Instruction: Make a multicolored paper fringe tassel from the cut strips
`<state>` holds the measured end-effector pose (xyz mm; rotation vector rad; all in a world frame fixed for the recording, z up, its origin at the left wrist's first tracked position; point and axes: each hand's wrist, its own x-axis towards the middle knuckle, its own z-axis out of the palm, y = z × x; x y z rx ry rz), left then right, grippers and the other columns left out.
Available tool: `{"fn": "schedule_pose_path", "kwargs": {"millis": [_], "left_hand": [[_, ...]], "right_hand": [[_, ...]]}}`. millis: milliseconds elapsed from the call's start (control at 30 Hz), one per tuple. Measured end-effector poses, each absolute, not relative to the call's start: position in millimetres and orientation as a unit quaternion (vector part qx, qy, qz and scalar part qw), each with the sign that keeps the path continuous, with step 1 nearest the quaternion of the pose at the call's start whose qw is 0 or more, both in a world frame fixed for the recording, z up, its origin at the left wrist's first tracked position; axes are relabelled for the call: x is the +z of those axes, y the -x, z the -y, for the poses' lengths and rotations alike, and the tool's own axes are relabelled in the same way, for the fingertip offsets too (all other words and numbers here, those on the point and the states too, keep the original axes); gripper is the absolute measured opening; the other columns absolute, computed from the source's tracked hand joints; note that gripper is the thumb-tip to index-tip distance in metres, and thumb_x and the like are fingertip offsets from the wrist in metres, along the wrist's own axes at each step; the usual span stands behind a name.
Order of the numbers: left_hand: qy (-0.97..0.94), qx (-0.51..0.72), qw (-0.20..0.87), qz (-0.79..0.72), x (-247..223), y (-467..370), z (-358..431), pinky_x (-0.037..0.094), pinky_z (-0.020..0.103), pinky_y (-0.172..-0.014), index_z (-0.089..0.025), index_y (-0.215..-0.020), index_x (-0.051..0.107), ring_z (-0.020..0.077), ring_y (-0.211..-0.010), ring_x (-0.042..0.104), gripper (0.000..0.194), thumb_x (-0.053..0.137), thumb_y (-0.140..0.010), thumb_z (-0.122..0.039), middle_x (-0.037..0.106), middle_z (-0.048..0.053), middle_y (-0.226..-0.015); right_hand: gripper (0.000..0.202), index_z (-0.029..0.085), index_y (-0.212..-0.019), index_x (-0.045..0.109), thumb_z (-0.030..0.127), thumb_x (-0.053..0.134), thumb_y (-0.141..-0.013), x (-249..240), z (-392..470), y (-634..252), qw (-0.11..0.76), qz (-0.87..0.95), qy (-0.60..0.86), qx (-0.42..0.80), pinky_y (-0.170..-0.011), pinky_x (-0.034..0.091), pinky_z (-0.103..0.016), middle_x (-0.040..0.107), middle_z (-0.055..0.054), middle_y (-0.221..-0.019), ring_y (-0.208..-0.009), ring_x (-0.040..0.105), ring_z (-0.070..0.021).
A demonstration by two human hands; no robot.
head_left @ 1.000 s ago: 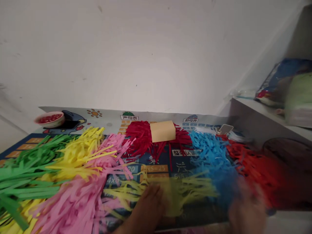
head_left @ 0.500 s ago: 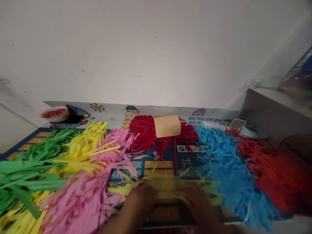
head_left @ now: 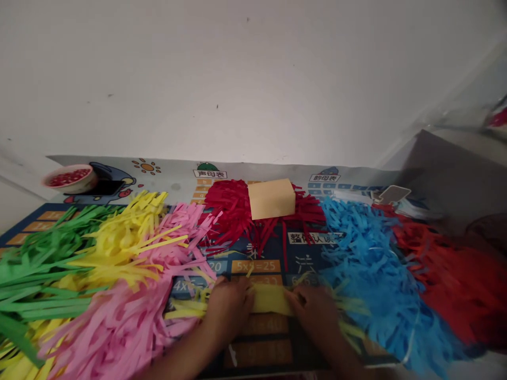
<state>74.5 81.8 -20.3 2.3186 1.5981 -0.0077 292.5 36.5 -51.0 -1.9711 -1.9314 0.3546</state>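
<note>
A piece of yellow fringed paper [head_left: 271,299] is stretched between my two hands, low over the middle of the mat. My left hand [head_left: 229,303] is closed on its left part, and my right hand [head_left: 315,309] is closed on its right part. Yellow strips stick out past both hands. Pink fringed paper [head_left: 114,322] lies to the left of my left hand. Blue fringed paper [head_left: 368,274] lies close by my right hand. Beyond my hands is a dark red fringed bundle [head_left: 227,203] with a tan paper piece [head_left: 272,199] on top.
Green fringe [head_left: 51,248] and yellow fringe [head_left: 122,227] cover the left side. Red fringe [head_left: 455,269] lies at the right beside a grey box [head_left: 428,169]. A bowl of red bits [head_left: 71,179] stands at the back left, with a dark phone-like slab [head_left: 109,187] next to it.
The yellow paper between my hands was wider and blurred; now it shows as a narrower, flatter band. My hands stay closed on it. The view has shifted slightly.
</note>
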Motion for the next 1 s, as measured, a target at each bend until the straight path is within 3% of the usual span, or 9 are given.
{"fn": "schedule_pose_path", "kwargs": {"millis": [300,433,500,600,700,833,1000], "left_hand": [[-0.816,-0.015,0.167,-0.554,-20.3,-74.7,-83.3,0.043,0.04,-0.075,-0.018,-0.087,0.066,0.0253,-0.07,0.068,0.021,0.047,-0.091,-0.027,0.073,0.006,-0.073],[-0.84,0.013,0.111,-0.531,-16.4,-76.3,-85.6,0.04,0.04,-0.08,-0.02,-0.094,0.065,0.0254,-0.088,0.064,0.013,0.054,-0.089,-0.022,0.071,0.006,-0.093],[-0.889,0.014,0.059,-0.454,-14.0,-77.4,-88.4,0.038,0.041,-0.084,-0.021,-0.092,0.067,0.0262,-0.095,0.06,0.01,0.058,-0.088,-0.02,0.069,0.006,-0.097],[-0.953,-0.027,0.008,-0.301,-10.1,-78.9,-88.6,0.036,0.042,-0.089,-0.019,-0.086,0.069,0.0245,-0.09,0.058,0.01,0.059,-0.087,-0.02,0.067,0.005,-0.086],[-0.966,-0.061,-0.024,-0.249,-4.9,-81.5,-78.4,0.032,0.046,-0.095,-0.016,-0.087,0.071,0.0256,-0.086,0.056,0.015,0.059,-0.086,-0.025,0.066,0.008,-0.082],[-0.949,-0.081,-0.036,-0.303,-2.6,-84.8,-62.8,0.03,0.054,-0.094,-0.01,-0.092,0.071,0.0302,-0.083,0.057,0.027,0.06,-0.082,-0.032,0.066,0.015,-0.085],[-0.925,-0.028,0.009,-0.38,-13.9,-77.2,-69.5,0.033,0.051,-0.092,-0.015,-0.099,0.067,0.0286,-0.09,0.059,0.019,0.058,-0.083,-0.018,0.067,0.011,-0.093]], "right_hand": [[0.033,0.021,-0.062,0.059,0.04,0.055,-0.09,-56.2,-39.4,-293.6,0.174,0.69,0.694,0.114,-0.067,0.026,-0.031,0.062,0.002,-0.057,-0.056,0.056,-0.0167],[0.033,0.021,-0.062,0.059,0.039,0.055,-0.09,-48.7,-42.8,-304.8,0.177,0.681,0.704,0.101,-0.065,0.03,-0.032,0.062,0.001,-0.057,-0.056,0.057,-0.0181],[0.027,0.02,-0.074,0.063,0.037,0.052,-0.091,-39.5,-38.1,-304.9,0.212,0.661,0.72,0.016,-0.068,0.035,-0.034,0.066,-0.005,-0.069,-0.065,0.06,-0.0224],[0.018,0.018,-0.098,0.061,0.023,0.046,-0.09,-30.5,-21.0,-289.3,0.264,0.704,0.656,-0.064,-0.08,0.038,-0.039,0.067,-0.01,-0.092,-0.085,0.059,-0.0257],[0.03,0.02,-0.1,0.059,0.006,0.045,-0.078,-36.8,-8.8,-272.0,0.253,0.803,0.539,0.033,-0.085,0.038,-0.036,0.066,-0.007,-0.098,-0.088,0.057,-0.0217],[0.029,0.019,-0.093,0.06,0.005,0.046,-0.072,-51.9,-22.2,-284.5,0.22,0.807,0.54,0.095,-0.085,0.038,-0.038,0.065,-0.007,-0.092,-0.087,0.055,-0.0233],[0.034,0.018,-0.095,0.059,0.003,0.043,-0.07,-43.3,-38.2,-310.1,0.231,0.786,0.561,0.117,-0.086,0.037,-0.037,0.065,-0.006,-0.087,-0.084,0.056,-0.021]]}}
